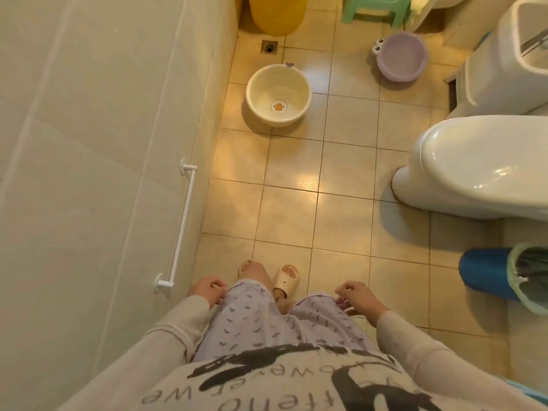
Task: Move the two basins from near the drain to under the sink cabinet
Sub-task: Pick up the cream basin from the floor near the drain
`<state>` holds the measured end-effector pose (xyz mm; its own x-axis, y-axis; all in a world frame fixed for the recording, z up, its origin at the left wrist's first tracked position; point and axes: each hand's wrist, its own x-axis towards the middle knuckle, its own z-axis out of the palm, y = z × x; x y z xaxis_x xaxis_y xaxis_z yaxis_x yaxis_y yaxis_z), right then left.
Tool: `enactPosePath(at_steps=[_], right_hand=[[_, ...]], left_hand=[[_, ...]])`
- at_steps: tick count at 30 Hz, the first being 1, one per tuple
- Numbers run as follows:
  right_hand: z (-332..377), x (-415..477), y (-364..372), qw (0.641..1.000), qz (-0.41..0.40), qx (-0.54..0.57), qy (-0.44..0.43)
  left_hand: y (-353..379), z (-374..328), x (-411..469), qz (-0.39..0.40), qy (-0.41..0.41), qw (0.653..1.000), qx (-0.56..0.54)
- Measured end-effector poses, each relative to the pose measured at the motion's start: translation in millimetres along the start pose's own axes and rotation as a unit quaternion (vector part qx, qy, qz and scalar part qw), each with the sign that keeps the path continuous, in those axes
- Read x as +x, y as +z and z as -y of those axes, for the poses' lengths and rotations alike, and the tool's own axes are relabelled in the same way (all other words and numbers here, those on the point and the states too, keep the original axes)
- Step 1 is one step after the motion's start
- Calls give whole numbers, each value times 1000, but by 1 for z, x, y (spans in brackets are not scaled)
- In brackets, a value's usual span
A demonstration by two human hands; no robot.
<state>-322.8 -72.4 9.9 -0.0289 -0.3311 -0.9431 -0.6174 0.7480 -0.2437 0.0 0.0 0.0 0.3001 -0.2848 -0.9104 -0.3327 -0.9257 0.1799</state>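
Two basins on the floor, hands empty.
Cream basin [278,94] sits near the drain [269,47], purple basin [401,56] beside the half-cropped sink cabinet [504,69]. Left hand [206,290] and right hand [357,296] hang loosely curled, holding nothing.

Open floor [296,179] leads to cream basin [278,94]; toilet [480,167] crowds right.

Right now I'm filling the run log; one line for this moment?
stage: not started | hands: empty, at thighs | cream basin: by drain | purple basin: floor
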Motion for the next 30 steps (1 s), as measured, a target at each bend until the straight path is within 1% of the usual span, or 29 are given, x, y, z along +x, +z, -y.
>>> enactPosePath(at_steps=[1, 3, 5, 8, 11, 15, 19, 22, 26, 30], right_hand=[[8, 6, -4, 1000, -9, 12, -14], [31, 11, -18, 999, -22, 24, -41], [60, 13, -30, 996, -29, 41, -71], [92, 18, -44, 993, -35, 48, -104], [122, 29, -55, 991, -37, 48, -122], [155, 50, -66, 991, -43, 50, -112], [186, 71, -78, 995, -52, 35, -79], [207, 84, -89, 996, -72, 32, -45], [227, 95, -106, 996, -93, 14, -6], [247, 103, -125, 994, -103, 12, 22]], left_hand=[[1, 3, 2, -9, 2, 1000, 5], [1, 6, 3, -22, -28, 999, 5], [-1, 8, 4, -9, -49, 999, 4], [-9, 1, 11, 9, -59, 998, 8], [-17, -16, 26, 11, -57, 998, -11], [-39, -54, 51, 10, -55, 998, -25], [-77, -111, 73, 7, -50, 998, -43], [-109, -165, 90, 11, -29, 999, -38], [-155, -246, 107, 26, 20, 997, -68], [-191, -327, 112, 23, 82, 993, -82]])
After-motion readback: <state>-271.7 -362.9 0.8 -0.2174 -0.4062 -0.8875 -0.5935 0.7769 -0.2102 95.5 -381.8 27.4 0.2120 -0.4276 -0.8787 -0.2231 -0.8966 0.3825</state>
